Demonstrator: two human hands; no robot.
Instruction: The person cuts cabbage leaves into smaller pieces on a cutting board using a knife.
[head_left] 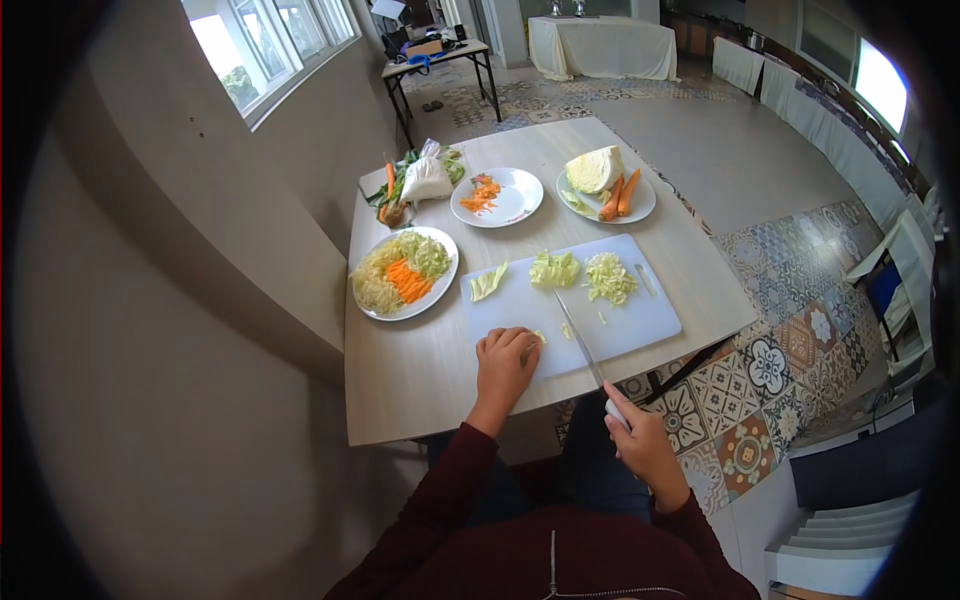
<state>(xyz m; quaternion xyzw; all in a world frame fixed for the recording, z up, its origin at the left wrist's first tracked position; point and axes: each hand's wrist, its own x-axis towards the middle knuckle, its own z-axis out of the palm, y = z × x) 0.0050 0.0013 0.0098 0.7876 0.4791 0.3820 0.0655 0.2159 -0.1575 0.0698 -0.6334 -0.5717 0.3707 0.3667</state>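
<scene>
My right hand (640, 435) is wrapped round the pale handle of a kitchen knife (578, 335), its blade angled up and left over the white cutting board (640, 335). Curled on the board's near left part, my left hand (507, 368) holds down a small piece of cabbage (540, 338), mostly hidden by the fingers. Along the board's far side lie a flat cabbage piece (488, 283), a stack of cabbage leaves (554, 269) and a heap of shredded cabbage (610, 279). A few loose shreds lie near the blade.
Left of the board, a plate (445, 290) holds shredded vegetables in pale and orange portions. Behind stand a plate (520, 205) with orange scraps and a plate (645, 207) with carrots (628, 193) and cut cabbage (594, 170). A white bag (428, 180) sits among vegetables beside the wall.
</scene>
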